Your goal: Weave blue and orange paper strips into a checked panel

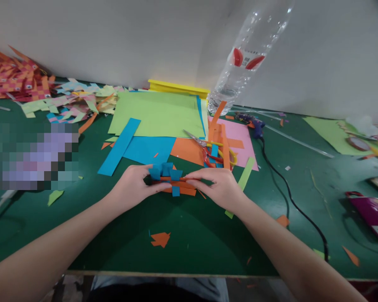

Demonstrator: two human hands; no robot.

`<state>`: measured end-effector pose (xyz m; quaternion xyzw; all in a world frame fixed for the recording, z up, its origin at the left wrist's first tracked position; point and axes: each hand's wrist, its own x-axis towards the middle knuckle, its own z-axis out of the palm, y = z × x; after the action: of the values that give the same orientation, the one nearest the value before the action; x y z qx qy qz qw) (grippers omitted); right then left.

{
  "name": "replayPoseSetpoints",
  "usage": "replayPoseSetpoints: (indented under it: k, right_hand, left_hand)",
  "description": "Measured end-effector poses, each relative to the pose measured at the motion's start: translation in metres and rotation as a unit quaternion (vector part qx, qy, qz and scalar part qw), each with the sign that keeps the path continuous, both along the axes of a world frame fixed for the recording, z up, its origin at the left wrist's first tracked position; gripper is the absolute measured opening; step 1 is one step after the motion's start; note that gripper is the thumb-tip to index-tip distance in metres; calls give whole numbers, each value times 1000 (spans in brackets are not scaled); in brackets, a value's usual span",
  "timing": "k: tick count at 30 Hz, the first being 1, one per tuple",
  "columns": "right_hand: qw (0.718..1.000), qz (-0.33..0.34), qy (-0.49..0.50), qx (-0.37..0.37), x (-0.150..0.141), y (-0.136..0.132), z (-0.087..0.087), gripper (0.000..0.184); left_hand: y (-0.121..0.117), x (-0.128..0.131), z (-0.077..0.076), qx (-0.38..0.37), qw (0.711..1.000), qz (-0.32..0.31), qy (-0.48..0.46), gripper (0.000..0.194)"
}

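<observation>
No legible wording, dark print on bottle label too small, white marks on purple object unclear

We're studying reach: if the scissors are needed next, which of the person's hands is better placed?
Probably the right hand: the scissors lie just beyond it, farther from the left hand. Both hold the blue-and-orange paper piece, so the right would have to let go.

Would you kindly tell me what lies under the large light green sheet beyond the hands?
From beneath the light green sheet, a blue sheet and an orange sheet stick out at the front, and more blue shows at its right. What its middle covers cannot be seen.
</observation>
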<state>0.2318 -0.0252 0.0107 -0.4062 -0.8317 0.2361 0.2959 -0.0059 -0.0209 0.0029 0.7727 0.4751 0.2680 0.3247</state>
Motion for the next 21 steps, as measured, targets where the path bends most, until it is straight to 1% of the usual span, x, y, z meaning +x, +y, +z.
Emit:
replayPoseSetpoints:
  k: [3,6,12,17,21]
  right_hand:
    - [1000,9,-2,25,-1,-1,-1,15]
    - [998,27,-15,58,-3,-3,0,16]
    - [993,29,-45,104,-2,-5,1,16]
    - [993,34,-49,99,-2,-5,2,15]
    - [994,36,-41,95,-3,-8,1,19]
  left_hand:
    - [-2,1,4,-33,999,-4,-33,28]
    - [-5,2,8,-55,996,-3,-65,24]
    - [-7,3,12,-27,996,18,-78,15]
    - [-9,2,12,10,997,17,-70,13]
    - [-10,2,12,34,997,29,-56,14]
